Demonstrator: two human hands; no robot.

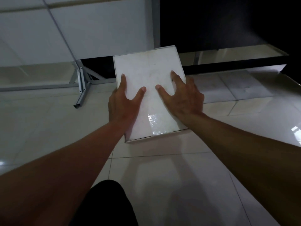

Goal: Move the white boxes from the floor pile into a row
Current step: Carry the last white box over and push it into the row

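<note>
One white box with a taped top is in the middle of the view, over the pale floor tiles. My left hand grips its left side, thumb and forefinger lying on the top face. My right hand holds the right side, with its thumb and a finger spread over the top. I cannot tell whether the box rests on the floor or is held just above it. No other white box and no pile is in view.
A grey metal frame leg with white panels stands at the back left. A dark opening and a low ledge lie behind the box on the right. Glossy floor tiles spread in front; my dark-clothed knee is at the bottom.
</note>
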